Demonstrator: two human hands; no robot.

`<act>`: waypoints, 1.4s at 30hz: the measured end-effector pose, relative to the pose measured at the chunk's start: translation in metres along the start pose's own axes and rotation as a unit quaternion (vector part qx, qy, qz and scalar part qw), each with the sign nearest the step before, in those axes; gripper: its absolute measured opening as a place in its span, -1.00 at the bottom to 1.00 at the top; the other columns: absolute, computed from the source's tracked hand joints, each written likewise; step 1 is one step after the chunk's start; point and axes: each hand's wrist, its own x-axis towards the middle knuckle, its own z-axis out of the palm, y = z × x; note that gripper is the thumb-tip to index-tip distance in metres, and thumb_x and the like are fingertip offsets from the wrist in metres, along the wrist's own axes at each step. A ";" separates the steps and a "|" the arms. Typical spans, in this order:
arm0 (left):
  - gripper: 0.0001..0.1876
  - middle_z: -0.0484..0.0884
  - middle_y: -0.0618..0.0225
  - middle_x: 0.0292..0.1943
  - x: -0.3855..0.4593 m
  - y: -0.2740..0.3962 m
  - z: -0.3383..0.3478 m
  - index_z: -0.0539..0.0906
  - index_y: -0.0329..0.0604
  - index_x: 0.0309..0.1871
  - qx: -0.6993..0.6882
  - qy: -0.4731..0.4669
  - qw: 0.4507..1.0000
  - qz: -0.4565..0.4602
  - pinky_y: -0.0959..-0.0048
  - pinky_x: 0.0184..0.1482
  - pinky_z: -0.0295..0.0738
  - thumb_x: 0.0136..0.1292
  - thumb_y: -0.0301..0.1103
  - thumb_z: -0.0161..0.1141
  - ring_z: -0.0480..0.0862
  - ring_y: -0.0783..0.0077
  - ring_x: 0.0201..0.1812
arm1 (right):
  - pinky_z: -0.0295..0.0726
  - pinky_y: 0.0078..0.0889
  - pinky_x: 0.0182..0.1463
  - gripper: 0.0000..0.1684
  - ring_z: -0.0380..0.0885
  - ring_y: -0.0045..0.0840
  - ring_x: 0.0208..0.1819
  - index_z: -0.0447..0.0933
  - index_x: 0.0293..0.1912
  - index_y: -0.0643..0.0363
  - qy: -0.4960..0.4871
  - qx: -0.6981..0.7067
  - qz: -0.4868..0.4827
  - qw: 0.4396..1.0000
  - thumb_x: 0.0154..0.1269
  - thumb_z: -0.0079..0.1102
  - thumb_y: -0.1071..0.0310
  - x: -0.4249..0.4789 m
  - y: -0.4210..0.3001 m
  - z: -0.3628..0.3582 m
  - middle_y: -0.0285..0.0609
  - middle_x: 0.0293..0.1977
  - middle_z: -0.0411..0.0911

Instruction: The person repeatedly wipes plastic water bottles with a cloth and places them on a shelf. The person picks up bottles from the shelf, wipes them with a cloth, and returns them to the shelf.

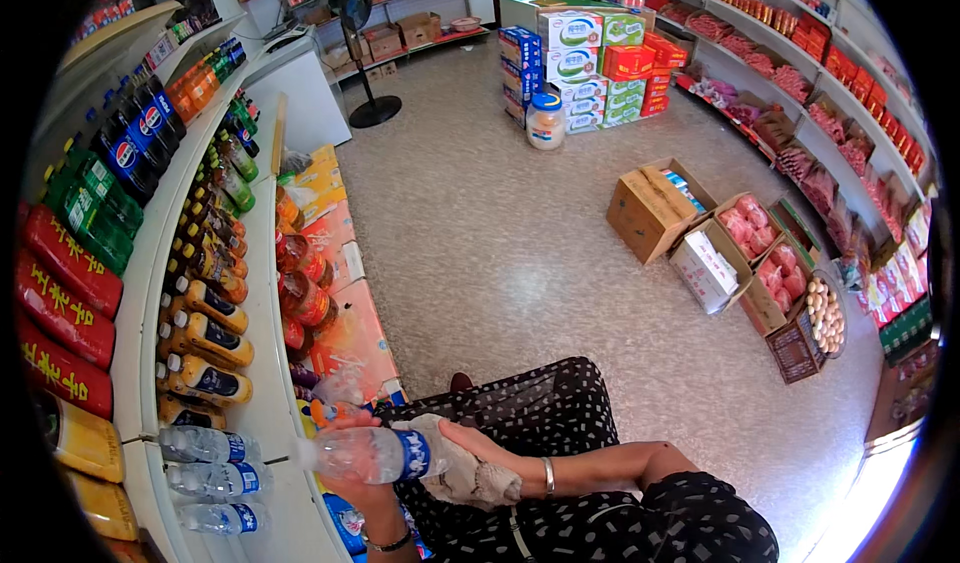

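A clear plastic water bottle [367, 454] with a blue label lies across my hands, its cap end pointing left and blurred. My left hand [356, 480] is around the bottle near its neck, palm up, partly hidden behind it. My right hand [480, 447] holds a beige cloth [472, 477] against the bottle's base. Several similar water bottles [217, 480] lie on the white shelf left of my hands. Above them on the same shelf are bottles of orange drink [214, 379] with white caps.
White drink shelves [142, 383] curve along my left. Large red-drink bottles [307, 300] stand on cartons beside them. Open cardboard boxes [652, 214] and a basket of eggs [825, 315] are on the floor at right. Stacked milk cartons [574, 67] and a standing fan [375, 111] are farther back.
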 end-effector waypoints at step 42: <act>-0.59 0.50 0.14 0.01 -0.023 0.073 -0.189 0.25 -0.37 0.20 0.289 0.363 0.879 0.110 0.44 0.01 0.45 0.42 -0.28 -0.11 0.57 0.38 -0.08 | 0.48 -0.37 -0.06 -0.52 0.52 -0.24 -0.13 0.29 0.16 0.27 -0.165 -0.614 -0.070 0.769 0.28 0.03 0.35 0.033 0.033 0.046 0.04 -0.14 0.44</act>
